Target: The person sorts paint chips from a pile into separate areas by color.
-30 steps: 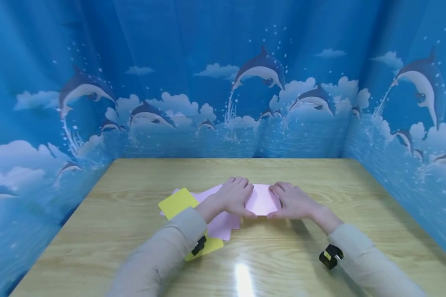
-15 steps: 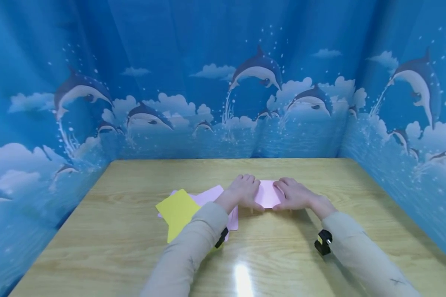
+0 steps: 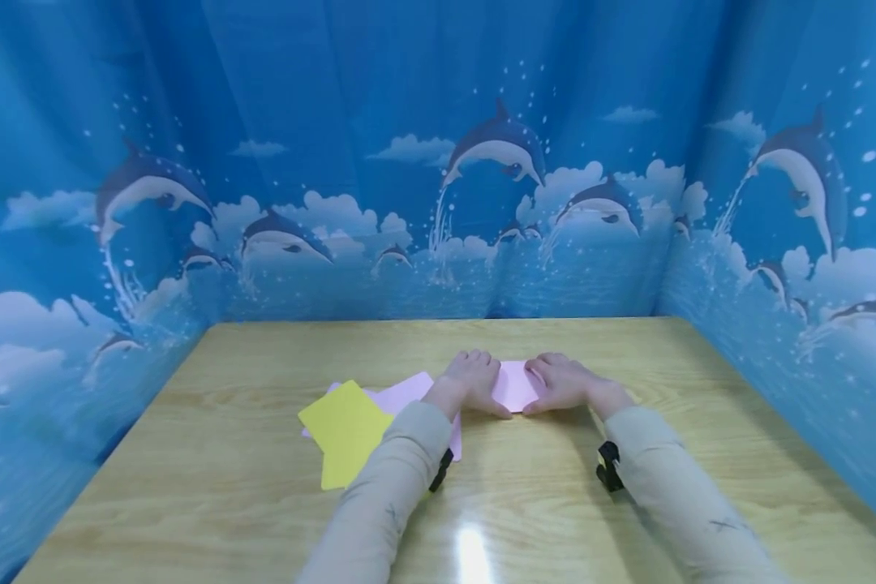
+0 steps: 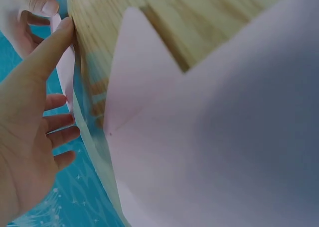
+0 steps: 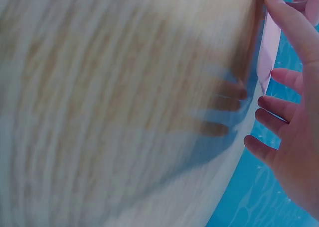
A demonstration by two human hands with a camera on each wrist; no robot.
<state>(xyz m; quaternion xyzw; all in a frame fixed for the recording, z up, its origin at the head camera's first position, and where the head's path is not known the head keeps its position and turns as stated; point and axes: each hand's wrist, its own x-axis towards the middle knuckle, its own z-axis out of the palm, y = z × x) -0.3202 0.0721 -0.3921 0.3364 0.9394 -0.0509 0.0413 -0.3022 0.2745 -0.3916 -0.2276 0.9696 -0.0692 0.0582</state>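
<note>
A pink sheet of paper [image 3: 515, 386] is held just off the table between both hands. My left hand [image 3: 476, 383] grips its left edge, thumb on the near side and fingers on the far side. Mirroring it, my right hand [image 3: 564, 383] grips the right edge. In the left wrist view, the left thumb presses against the pink paper [image 4: 66, 72], and the right thumb shows beyond it. The right wrist view has the pink paper [image 5: 269, 50] between right thumb and fingers, with the lower fingers spread off it.
Left of the hands lie overlapping pink sheets [image 3: 403, 392] under a yellow sheet [image 3: 346, 430]; the left sleeve hides part of them. The wooden table [image 3: 190, 487] ends at a blue dolphin-print curtain [image 3: 380, 195]. Black wrist cameras sit under both sleeves.
Both hands have kept hold of the pink sheet. The left forearm has swung right, baring more of the yellow sheet, while the right forearm has shifted slightly left. The head view has tilted a little.
</note>
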